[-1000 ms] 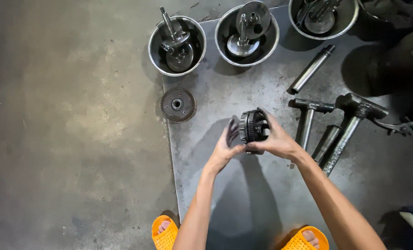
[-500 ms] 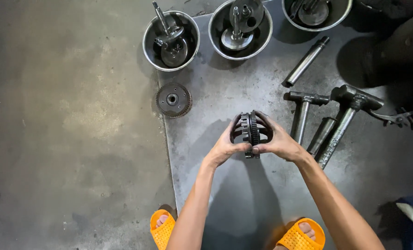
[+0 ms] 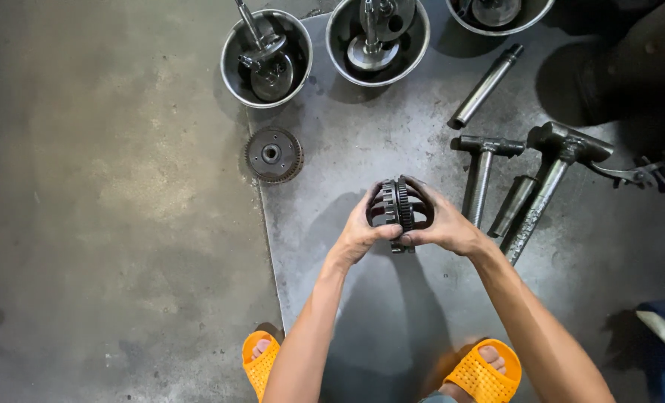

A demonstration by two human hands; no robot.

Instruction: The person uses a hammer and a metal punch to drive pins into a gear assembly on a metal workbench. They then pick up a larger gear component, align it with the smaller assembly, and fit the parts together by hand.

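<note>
A grey steel plate (image 3: 362, 149) lies on the stained concrete floor; at centre frame the left hand (image 3: 360, 233) and right hand (image 3: 446, 227) clasp a dark toothed gear assembly (image 3: 398, 211) between them, fingers wrapped around it; hammers (image 3: 489, 168) lie right, a gear disc (image 3: 273, 154) left

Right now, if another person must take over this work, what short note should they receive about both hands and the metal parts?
Left hand and right hand: both grip the dark toothed round metal part, held on edge above the grey steel plate.
Flat round toothed disc lies apart at the plate's left edge.
Three steel bowls with shaft parts, e.g. left bowl, sit at the top.
Two hammers, e.g., lie to the right, untouched.
Done or left: the two halves look pressed together; whether seated, cannot tell.
</note>
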